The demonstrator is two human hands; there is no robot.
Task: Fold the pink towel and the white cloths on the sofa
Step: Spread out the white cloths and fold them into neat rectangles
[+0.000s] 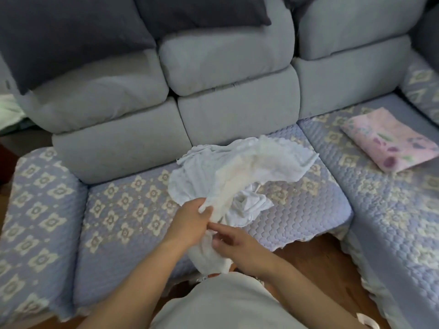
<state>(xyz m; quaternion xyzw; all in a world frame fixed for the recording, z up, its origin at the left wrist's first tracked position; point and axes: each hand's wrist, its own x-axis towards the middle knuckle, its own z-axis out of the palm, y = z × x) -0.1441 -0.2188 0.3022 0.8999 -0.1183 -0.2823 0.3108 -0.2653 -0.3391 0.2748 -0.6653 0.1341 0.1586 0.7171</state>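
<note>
A white cloth (pixel 240 169) is lifted above the sofa (pixel 147 205) seat, its near end bunched in the hands: left hand (pixel 190 223) gripping it, right hand (pixel 234 243) pinching below. More white cloths (pixel 247 207) lie crumpled underneath. The pink towel (pixel 389 143) sits folded, well apart on the right seat.

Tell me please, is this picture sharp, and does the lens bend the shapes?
Head view: soft all over; the white cloth, the left hand and the right hand gripping it are smeared by motion. Wide-angle curving bends the sofa edges near the borders. Light is dim and bluish, no glare; the pink towel looks folded.
</note>
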